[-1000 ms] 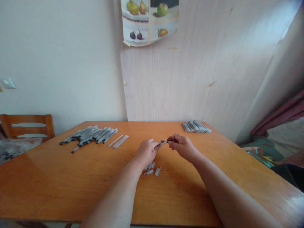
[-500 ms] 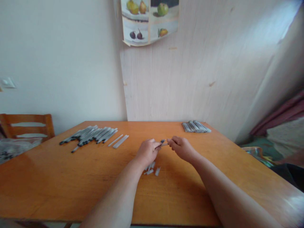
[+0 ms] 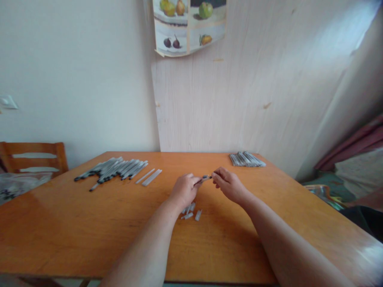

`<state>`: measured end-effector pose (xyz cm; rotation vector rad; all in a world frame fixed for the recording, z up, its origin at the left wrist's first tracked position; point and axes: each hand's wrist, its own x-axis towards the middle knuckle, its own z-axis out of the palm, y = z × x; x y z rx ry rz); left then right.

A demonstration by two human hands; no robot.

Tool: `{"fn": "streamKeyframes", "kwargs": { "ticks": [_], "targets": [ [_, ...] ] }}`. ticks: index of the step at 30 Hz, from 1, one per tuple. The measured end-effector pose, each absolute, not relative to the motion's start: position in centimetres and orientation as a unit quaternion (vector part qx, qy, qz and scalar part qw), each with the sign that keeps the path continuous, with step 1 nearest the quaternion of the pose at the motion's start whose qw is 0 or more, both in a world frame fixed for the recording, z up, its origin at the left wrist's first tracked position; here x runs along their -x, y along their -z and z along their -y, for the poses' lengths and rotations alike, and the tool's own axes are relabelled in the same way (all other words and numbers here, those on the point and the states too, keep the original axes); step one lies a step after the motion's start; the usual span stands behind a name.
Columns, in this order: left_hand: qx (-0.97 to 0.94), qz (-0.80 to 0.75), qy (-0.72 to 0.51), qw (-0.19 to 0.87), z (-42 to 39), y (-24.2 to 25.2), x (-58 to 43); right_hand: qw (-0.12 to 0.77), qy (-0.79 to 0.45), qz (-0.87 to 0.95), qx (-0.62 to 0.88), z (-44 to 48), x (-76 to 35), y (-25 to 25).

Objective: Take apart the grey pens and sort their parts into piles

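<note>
Above the middle of the table, my left hand (image 3: 184,190) is closed around a slim grey pen (image 3: 205,178) that points to the right. My right hand (image 3: 228,183) pinches at the pen's dark far end, its thumb and index finger together. The small parts at the fingertips are too fine to make out. Below my left hand lie several small clear plastic pieces (image 3: 188,216), partly behind the wrist. Off to the left, several clear flat strips (image 3: 152,177) rest on the wood.
A spread pile of black-ended pens (image 3: 113,170) lies on the left of the wooden table (image 3: 134,235). Another neat stack of pens (image 3: 247,159) sits at the far right. A chair (image 3: 32,156) stands by the left edge. A wall with a fruit picture (image 3: 189,28) rises behind.
The pen now tilts up to the right, and its dark end sits at my right fingertips. My right fingers have loosened slightly and shifted. The piles have stayed put.
</note>
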<state>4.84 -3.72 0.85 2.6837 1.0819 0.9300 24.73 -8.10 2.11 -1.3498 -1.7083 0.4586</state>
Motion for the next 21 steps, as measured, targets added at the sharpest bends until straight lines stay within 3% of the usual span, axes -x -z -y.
{"fn": "streamKeyframes", "kwargs": {
  "ticks": [10,21],
  "targets": [
    [-0.887,-0.351,-0.294,0.056,4.08,-0.76,-5.06,0.403,-0.112,0.713,0.563,7.97,-24.65,-1.79],
    [-0.883,-0.357,-0.298,0.064,3.87,-1.05,-4.9,0.432,-0.199,0.695,0.538,8.19,-24.89,-2.23]
  ]
}}
